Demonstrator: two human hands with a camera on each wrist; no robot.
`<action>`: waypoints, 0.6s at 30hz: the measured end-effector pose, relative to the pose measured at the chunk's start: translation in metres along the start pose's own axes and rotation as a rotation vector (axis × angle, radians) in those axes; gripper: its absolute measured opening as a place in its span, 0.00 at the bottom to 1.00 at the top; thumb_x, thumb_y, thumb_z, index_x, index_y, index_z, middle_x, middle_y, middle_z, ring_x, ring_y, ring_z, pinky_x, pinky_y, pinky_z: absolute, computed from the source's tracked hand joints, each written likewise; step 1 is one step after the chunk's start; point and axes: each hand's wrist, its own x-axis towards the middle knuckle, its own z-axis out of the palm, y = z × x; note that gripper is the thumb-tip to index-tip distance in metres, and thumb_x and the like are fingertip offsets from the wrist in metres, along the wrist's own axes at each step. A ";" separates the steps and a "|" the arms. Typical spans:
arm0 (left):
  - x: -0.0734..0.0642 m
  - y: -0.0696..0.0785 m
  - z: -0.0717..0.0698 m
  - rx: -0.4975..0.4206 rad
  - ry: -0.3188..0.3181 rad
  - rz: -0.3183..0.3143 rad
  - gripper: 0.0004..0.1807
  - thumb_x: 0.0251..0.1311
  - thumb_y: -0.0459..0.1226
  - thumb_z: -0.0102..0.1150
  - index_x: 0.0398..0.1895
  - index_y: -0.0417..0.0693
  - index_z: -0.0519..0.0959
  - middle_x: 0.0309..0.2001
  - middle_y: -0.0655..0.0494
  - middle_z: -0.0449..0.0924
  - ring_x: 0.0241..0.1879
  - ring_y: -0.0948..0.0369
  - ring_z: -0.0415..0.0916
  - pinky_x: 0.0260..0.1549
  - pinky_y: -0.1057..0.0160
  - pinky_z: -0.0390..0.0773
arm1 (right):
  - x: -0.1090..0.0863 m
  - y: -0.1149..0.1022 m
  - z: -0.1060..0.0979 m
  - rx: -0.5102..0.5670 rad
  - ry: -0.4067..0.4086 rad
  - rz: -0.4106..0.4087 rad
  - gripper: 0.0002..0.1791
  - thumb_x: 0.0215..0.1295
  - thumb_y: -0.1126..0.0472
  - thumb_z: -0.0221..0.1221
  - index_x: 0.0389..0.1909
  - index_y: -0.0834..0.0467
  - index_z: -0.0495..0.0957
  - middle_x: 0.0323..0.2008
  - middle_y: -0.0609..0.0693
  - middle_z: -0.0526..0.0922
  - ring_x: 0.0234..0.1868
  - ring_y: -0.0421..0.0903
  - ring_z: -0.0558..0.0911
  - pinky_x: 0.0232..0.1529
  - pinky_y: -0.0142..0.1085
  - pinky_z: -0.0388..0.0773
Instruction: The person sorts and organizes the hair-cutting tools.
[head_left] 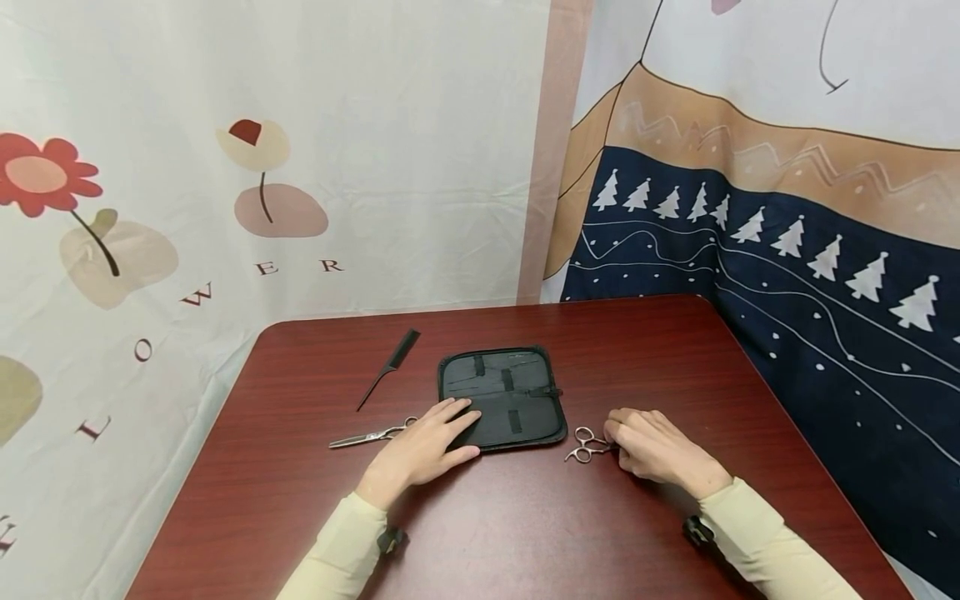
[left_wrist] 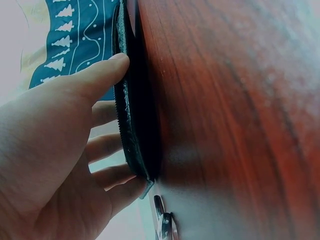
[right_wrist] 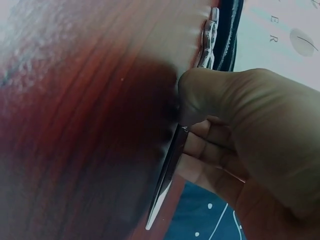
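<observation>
A black zip case [head_left: 491, 408] lies opened flat on the table, with small elastic loops inside. My left hand [head_left: 426, 446] rests on its near left corner, fingers spread; the left wrist view shows the thumb [left_wrist: 107, 75] at the zipped edge. To the right of the case, my right hand [head_left: 660, 446] pinches a pair of silver scissors [head_left: 583, 446] near the middle. Their finger rings point toward the case. In the right wrist view a blade [right_wrist: 162, 195] extends past the fingers, low along the tabletop; the pivot is hidden by the thumb.
A second pair of scissors [head_left: 367, 438] lies left of the case, one ring partly behind my left hand. Farther back is a black tail comb [head_left: 390, 367]. The reddish-brown table [head_left: 510, 533] meets a printed curtain [head_left: 405, 167] behind and a dark tree-patterned cloth [head_left: 825, 350] at right.
</observation>
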 end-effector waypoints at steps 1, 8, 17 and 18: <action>0.000 0.000 0.000 0.000 0.001 0.000 0.35 0.85 0.54 0.59 0.85 0.46 0.72 0.87 0.38 0.65 0.88 0.35 0.62 0.83 0.34 0.70 | 0.000 0.000 0.000 -0.001 -0.002 0.001 0.18 0.44 0.73 0.70 0.24 0.49 0.73 0.27 0.40 0.71 0.27 0.37 0.71 0.24 0.31 0.65; 0.000 0.001 -0.001 -0.009 -0.005 -0.012 0.35 0.85 0.54 0.60 0.85 0.47 0.72 0.88 0.39 0.65 0.88 0.35 0.61 0.84 0.34 0.69 | 0.002 0.001 -0.006 0.022 0.007 0.018 0.17 0.45 0.72 0.70 0.25 0.48 0.76 0.29 0.39 0.75 0.29 0.36 0.74 0.25 0.31 0.69; 0.000 0.002 0.000 -0.009 -0.012 -0.023 0.35 0.85 0.54 0.60 0.86 0.47 0.71 0.88 0.40 0.64 0.89 0.36 0.60 0.84 0.34 0.69 | 0.008 0.001 -0.014 0.048 0.045 0.058 0.15 0.47 0.72 0.71 0.30 0.49 0.82 0.30 0.39 0.76 0.31 0.34 0.74 0.26 0.29 0.69; 0.000 0.002 0.000 -0.010 -0.010 -0.021 0.35 0.85 0.54 0.60 0.86 0.47 0.72 0.88 0.40 0.64 0.88 0.36 0.60 0.84 0.34 0.69 | 0.009 0.001 -0.015 0.046 0.053 0.060 0.15 0.47 0.72 0.71 0.30 0.49 0.83 0.30 0.39 0.77 0.31 0.35 0.74 0.26 0.29 0.69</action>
